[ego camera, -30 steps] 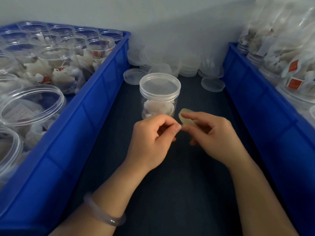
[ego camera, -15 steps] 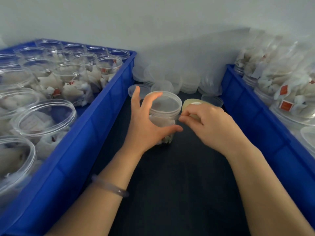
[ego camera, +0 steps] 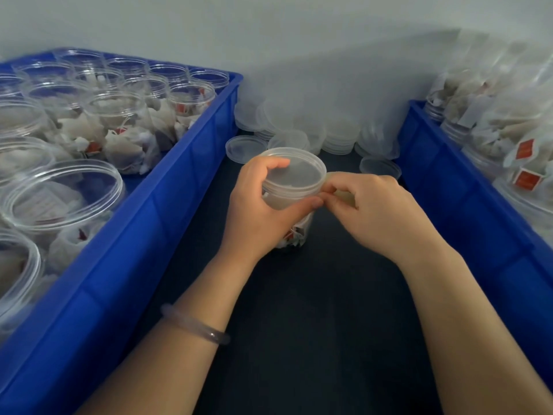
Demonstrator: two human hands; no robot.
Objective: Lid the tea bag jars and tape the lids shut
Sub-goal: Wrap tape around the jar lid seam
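Note:
A clear plastic jar of tea bags (ego camera: 294, 187) stands on the dark mat between two blue crates, with a translucent lid on top. My left hand (ego camera: 260, 205) grips the jar around its lid and upper wall, thumb across the front. My right hand (ego camera: 374, 208) sits against the jar's right side and pinches a small yellowish roll of tape (ego camera: 344, 196), mostly hidden by the fingers. The fingertips of both hands meet at the lid's edge.
A blue crate (ego camera: 167, 205) on the left holds several open jars of tea bags. Another blue crate (ego camera: 466, 199) on the right holds bagged jars. Stacks of loose lids (ego camera: 335, 136) lie against the back wall, with single lids (ego camera: 244, 148) on the mat.
A second ago both hands picked at the tape in front of the jar. My left hand then went around the jar, and my right hand brought the tape to the lid's edge.

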